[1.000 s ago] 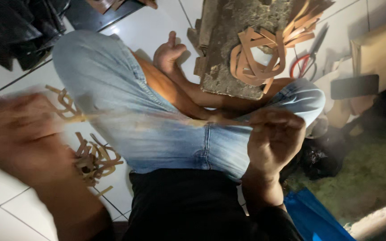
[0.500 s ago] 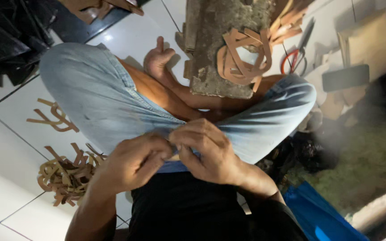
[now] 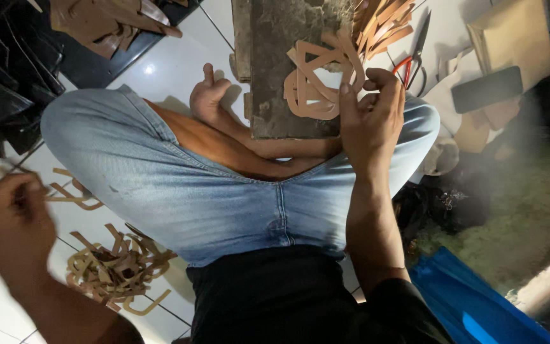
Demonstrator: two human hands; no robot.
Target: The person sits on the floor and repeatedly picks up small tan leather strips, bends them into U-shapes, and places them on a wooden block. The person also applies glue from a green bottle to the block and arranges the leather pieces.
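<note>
I sit cross-legged in blue jeans [image 3: 179,185] on a white tiled floor. My right hand [image 3: 372,111] reaches forward to a worn grey block [image 3: 281,64]. Its thumb and fingers pinch the edge of a stack of tan strap-shaped cutouts [image 3: 313,83] lying on the block. My left hand [image 3: 14,216] is out to the left over the floor, blurred, fingers curled. It hovers beside a loose tan cutout [image 3: 74,199]; whether it holds anything is unclear.
A heap of tan offcuts [image 3: 116,271] lies by my left thigh. Red-handled scissors [image 3: 412,60], a dark flat slab [image 3: 486,89] and cardboard [image 3: 510,32] sit far right. A dark tray of brown pieces [image 3: 97,25] is far left, a blue bag [image 3: 472,299] near right.
Both hands were together at my lap half a second ago. The left has swung out to the left over the floor; the right has reached forward onto the cutouts on the block.
</note>
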